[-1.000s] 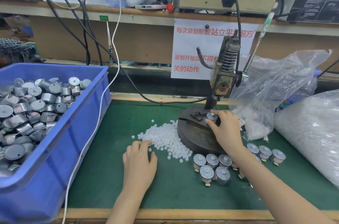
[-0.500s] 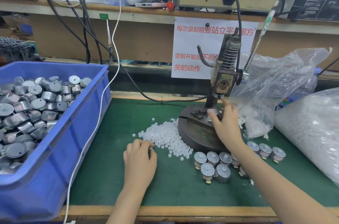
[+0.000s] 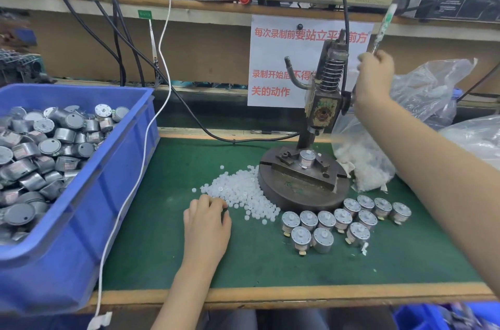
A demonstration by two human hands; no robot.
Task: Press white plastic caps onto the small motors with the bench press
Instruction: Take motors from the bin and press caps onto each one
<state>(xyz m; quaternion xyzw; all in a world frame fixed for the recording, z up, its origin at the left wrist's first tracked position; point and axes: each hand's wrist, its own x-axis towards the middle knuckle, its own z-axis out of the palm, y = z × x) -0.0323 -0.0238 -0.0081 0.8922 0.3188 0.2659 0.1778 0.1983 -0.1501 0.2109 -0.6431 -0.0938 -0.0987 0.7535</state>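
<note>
A small silver motor (image 3: 307, 158) stands in the fixture on the round base (image 3: 303, 194) of the bench press (image 3: 326, 97). My right hand (image 3: 374, 74) is raised and grips the press lever (image 3: 384, 24) to the right of the spring. My left hand (image 3: 207, 217) rests on the green mat with its fingers curled at the near edge of the pile of white plastic caps (image 3: 240, 193); whether it pinches a cap is hidden. Several capped motors (image 3: 343, 221) stand in a cluster in front of the base.
A blue bin (image 3: 89, 208) full of motors fills the left side. Clear plastic bags (image 3: 422, 102) of white caps lie at the right. A white cable (image 3: 130, 194) hangs over the bin's corner. A black cable (image 3: 243, 137) runs behind the press. The bench's wooden edge (image 3: 270, 294) is near.
My right hand left the motor on the fixture and rose to the press lever. My left hand stayed at the cap pile.
</note>
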